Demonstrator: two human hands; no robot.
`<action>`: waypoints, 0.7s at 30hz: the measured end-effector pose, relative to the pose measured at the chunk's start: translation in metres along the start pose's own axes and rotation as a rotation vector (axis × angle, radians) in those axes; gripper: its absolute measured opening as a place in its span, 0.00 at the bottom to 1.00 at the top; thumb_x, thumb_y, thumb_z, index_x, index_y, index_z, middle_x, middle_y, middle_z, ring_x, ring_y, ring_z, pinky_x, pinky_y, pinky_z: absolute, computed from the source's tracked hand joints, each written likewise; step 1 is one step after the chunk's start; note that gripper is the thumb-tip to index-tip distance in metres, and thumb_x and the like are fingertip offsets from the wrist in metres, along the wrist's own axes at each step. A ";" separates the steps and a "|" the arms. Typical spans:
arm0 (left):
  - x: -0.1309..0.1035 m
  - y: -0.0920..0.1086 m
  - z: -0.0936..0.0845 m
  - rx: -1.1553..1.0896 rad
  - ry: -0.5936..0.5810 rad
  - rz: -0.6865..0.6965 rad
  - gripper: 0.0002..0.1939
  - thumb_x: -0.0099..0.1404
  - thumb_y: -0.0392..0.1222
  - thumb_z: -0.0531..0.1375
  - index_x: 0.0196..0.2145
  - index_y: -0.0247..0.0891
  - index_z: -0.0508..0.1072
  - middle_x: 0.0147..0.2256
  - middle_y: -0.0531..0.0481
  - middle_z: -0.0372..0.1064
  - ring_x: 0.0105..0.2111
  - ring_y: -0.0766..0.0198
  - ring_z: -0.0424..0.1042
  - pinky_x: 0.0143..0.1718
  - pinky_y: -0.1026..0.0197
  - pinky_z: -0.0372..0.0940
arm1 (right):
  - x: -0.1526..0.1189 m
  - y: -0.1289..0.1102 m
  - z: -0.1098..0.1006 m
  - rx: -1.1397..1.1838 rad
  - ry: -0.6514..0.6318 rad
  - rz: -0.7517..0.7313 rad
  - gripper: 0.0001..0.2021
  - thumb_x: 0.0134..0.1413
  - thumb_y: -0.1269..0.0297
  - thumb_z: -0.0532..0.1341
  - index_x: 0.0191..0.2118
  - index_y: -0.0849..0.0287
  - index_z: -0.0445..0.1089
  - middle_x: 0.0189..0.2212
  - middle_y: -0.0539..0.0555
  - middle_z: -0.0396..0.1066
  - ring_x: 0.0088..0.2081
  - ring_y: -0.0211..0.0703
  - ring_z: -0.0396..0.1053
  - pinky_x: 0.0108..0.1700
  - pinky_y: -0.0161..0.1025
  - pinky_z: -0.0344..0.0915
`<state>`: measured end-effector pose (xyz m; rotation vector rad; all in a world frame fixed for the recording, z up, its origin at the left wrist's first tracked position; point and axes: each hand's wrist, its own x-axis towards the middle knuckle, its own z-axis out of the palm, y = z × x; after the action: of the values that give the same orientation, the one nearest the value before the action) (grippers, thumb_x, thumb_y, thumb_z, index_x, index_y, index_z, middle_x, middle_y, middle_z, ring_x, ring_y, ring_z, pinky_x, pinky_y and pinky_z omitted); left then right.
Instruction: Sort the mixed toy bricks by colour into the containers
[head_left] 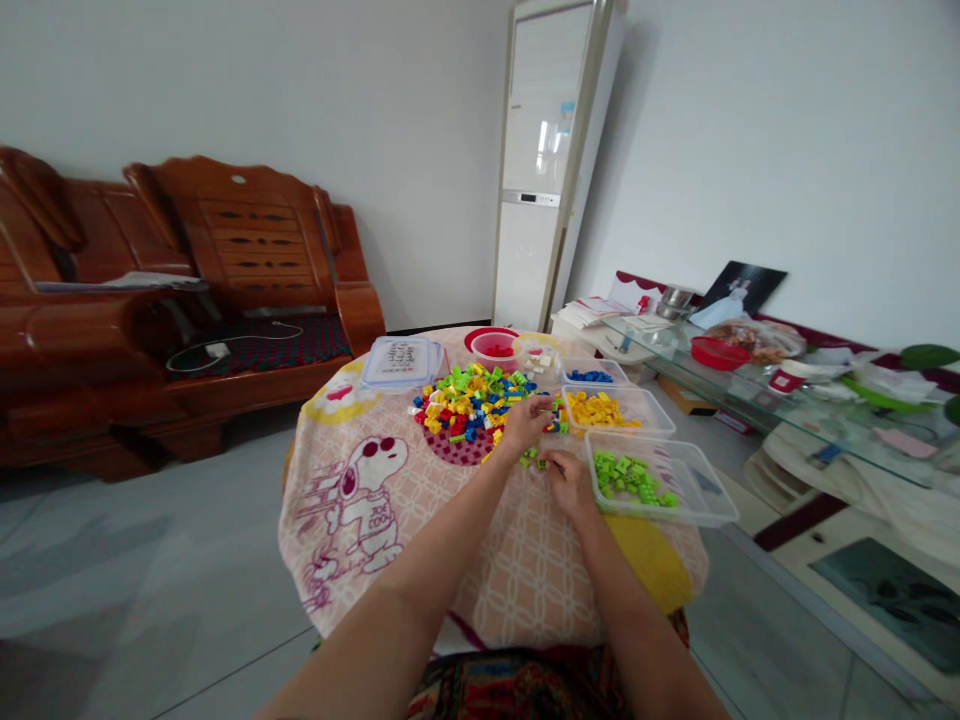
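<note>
A mixed heap of small toy bricks (474, 396) in red, yellow, blue, green and white lies on the cloth-covered round table (525, 580). My left hand (526, 422) is at the heap's right edge, its fingers bent; what they hold, if anything, is too small to name. Nearer to me, my right hand (568, 482) has its fingertips together beside a few loose green bricks (531, 457). Just right of it stands a clear tray of green bricks (630, 478). Behind that are a tray of yellow bricks (600, 409) and one of blue bricks (589, 376).
A bowl with red bricks (495, 348) and some white bricks (538, 362) are at the table's back. Lidded plastic boxes (403, 361) lie at the back left. A cluttered glass table (750, 385) is at the right, a wooden bench (247, 260) at the left.
</note>
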<state>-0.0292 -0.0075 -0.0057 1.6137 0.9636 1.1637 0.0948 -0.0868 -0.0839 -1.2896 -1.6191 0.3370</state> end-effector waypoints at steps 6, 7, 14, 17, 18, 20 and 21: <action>-0.027 -0.012 -0.069 0.374 0.271 0.012 0.15 0.63 0.33 0.59 0.45 0.35 0.81 0.41 0.47 0.81 0.37 0.62 0.78 0.44 0.62 0.72 | -0.002 -0.005 -0.004 -0.026 -0.011 0.031 0.14 0.52 0.70 0.56 0.36 0.54 0.80 0.38 0.55 0.81 0.42 0.48 0.77 0.49 0.45 0.72; -0.030 -0.014 -0.077 0.406 0.296 -0.006 0.14 0.63 0.33 0.59 0.44 0.35 0.81 0.41 0.47 0.82 0.37 0.62 0.78 0.44 0.63 0.71 | -0.002 -0.005 -0.004 -0.028 -0.011 0.033 0.14 0.53 0.69 0.56 0.36 0.54 0.80 0.38 0.56 0.81 0.42 0.48 0.77 0.49 0.45 0.72; -0.038 -0.018 -0.089 0.628 0.213 -0.053 0.10 0.64 0.39 0.61 0.37 0.36 0.82 0.35 0.48 0.81 0.34 0.63 0.77 0.40 0.65 0.67 | -0.003 -0.004 -0.005 -0.042 -0.008 0.020 0.14 0.53 0.68 0.56 0.35 0.54 0.81 0.37 0.56 0.82 0.41 0.48 0.77 0.48 0.45 0.72; -0.040 -0.017 -0.084 0.686 0.107 -0.083 0.08 0.61 0.41 0.63 0.34 0.37 0.82 0.32 0.49 0.80 0.33 0.64 0.76 0.36 0.66 0.64 | -0.002 -0.004 -0.006 -0.035 -0.002 0.022 0.14 0.53 0.68 0.56 0.35 0.54 0.81 0.38 0.55 0.82 0.41 0.48 0.77 0.49 0.46 0.72; -0.041 -0.017 -0.083 0.696 0.091 -0.094 0.07 0.60 0.41 0.64 0.34 0.37 0.82 0.31 0.50 0.79 0.32 0.64 0.75 0.35 0.66 0.64 | -0.002 -0.004 -0.006 -0.031 -0.002 0.022 0.14 0.53 0.68 0.56 0.35 0.54 0.81 0.38 0.56 0.82 0.42 0.48 0.77 0.49 0.46 0.72; -0.042 -0.017 -0.081 0.687 0.083 -0.105 0.07 0.59 0.41 0.64 0.33 0.36 0.81 0.29 0.51 0.79 0.31 0.64 0.74 0.34 0.66 0.63 | -0.002 -0.004 -0.006 -0.027 -0.011 0.022 0.14 0.53 0.68 0.56 0.35 0.54 0.81 0.38 0.56 0.82 0.42 0.49 0.77 0.49 0.46 0.72; -0.042 -0.017 -0.081 0.669 0.086 -0.104 0.08 0.59 0.41 0.64 0.32 0.36 0.81 0.29 0.51 0.78 0.30 0.64 0.74 0.33 0.66 0.63 | -0.002 -0.004 -0.006 -0.027 -0.016 0.022 0.14 0.53 0.68 0.56 0.35 0.54 0.81 0.38 0.56 0.82 0.42 0.49 0.77 0.49 0.46 0.72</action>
<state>-0.1191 -0.0240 -0.0203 2.0012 1.5892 0.8878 0.0974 -0.0922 -0.0791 -1.3294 -1.6294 0.3409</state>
